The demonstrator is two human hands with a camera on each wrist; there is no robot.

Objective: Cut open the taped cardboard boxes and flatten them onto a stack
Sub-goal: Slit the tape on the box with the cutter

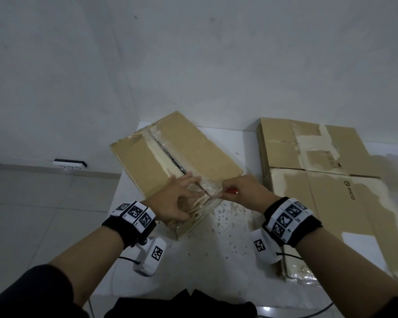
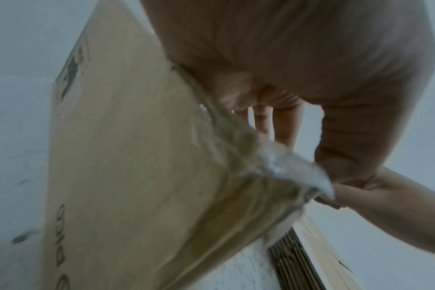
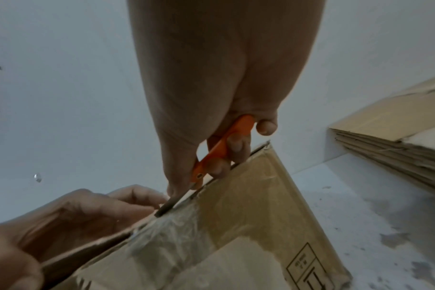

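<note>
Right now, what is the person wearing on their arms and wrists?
Both arms have dark sleeves pushed up. The left hand and right hand are bare. Each wrist wears a black band carrying white blocks printed with black square codes. A small white camera with its own code hangs under each wrist, trailing a thin black cable.

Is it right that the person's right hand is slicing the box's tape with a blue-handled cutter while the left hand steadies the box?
Not quite: the cutter has an orange handle, as the right wrist view shows. The right hand works it along the box while the left hand steadies.
</note>
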